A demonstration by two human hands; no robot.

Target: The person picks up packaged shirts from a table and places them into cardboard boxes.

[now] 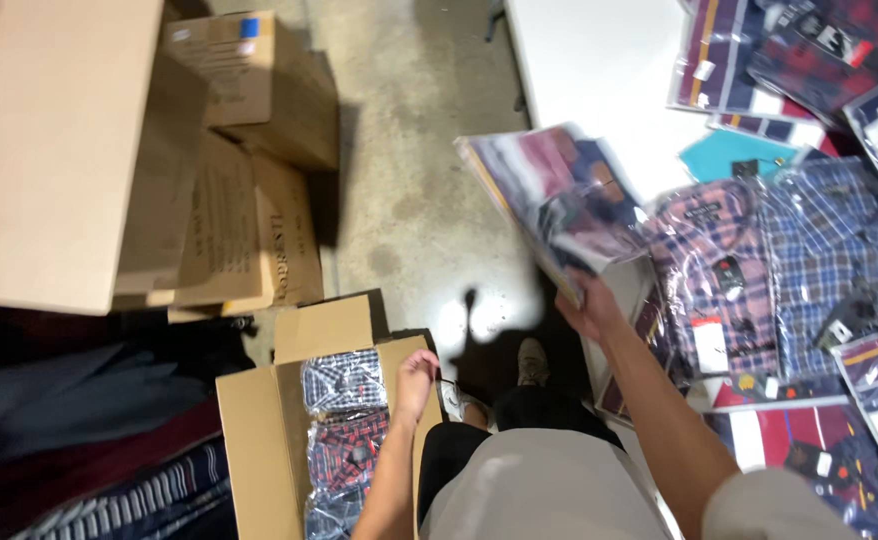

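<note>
My right hand (587, 308) grips the lower edge of a flat shirt sealed in a clear bag (557, 200), held up tilted over the table's left edge. My left hand (415, 380) hangs down by the rim of an open cardboard box (259, 440) on the floor, fingers curled, nothing visible in it. Inside that box lie packaged plaid shirts (345, 420), stacked in a column. More bagged checked shirts (779, 260) lie spread over the white table (599, 70) on my right.
Large cardboard boxes (69, 150) stand stacked at the left, with smaller cartons (259, 90) behind them on the concrete floor (409, 180). Dark and striped fabric (89, 460) is piled at the lower left. My feet show between box and table.
</note>
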